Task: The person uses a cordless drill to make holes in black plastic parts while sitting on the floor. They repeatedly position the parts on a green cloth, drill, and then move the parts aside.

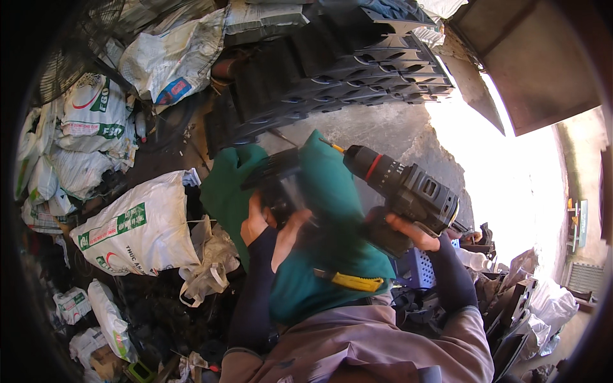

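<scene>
My left hand [288, 236] grips a black plastic part [280, 175] over my lap, thumb on one side and fingers on the other. Motion blurs this part, so its exact kind is unclear. In my right hand [415, 233] is a black cordless drill [415, 191] with a red ring, wrapped at its handle. Its bit, with a yellow-orange section, points up and left, apart from the black part. A yellow utility knife [357, 281] lies across the green cloth [329, 185] that covers my legs.
Stacked black plastic parts [306, 70] stand ahead on the concrete floor [383, 134]. White printed sacks [143, 223] and bags crowd the left. Close to my right arm is a blue perforated basket [416, 268] among clutter. Brown panels [530, 57] rise at the far right.
</scene>
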Available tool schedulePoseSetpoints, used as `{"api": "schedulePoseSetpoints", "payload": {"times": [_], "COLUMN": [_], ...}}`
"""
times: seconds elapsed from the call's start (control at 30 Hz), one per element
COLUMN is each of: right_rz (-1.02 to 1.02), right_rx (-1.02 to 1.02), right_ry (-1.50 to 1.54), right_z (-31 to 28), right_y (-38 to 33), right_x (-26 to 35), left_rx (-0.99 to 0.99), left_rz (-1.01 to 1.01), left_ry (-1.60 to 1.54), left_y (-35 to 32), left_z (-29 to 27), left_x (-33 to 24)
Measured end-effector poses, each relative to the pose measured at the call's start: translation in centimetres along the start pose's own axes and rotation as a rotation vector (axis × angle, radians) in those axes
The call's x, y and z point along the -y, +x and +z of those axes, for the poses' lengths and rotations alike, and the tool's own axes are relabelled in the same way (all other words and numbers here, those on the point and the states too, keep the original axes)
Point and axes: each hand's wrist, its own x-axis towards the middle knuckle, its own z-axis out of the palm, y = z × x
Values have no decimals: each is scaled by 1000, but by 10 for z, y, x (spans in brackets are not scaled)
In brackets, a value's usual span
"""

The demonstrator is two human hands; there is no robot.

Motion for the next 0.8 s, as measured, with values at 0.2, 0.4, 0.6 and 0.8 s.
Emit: {"api": "schedulePoseSetpoints", "payload": {"times": [0.2, 0.4, 0.6, 0.8], "right_rz": [164, -121, -299, -288], "right_rx": [-2, -112, -89, -86], "right_ry": [190, 493, 753, 797], "right_z": [-8, -26, -31, -33], "right_y": [11, 27, 29, 25], "right_x": [15, 16, 26, 22], "left_rx": [-26, -70, 216, 718], "left_rz": [-30, 74, -13, -635], "left_ry": [-132, -485, -704, -1085], "left_y": [-13, -51, -64, -74], "left_z": [2, 6, 19, 26], "left_x": [0, -21, -40, -23]}}
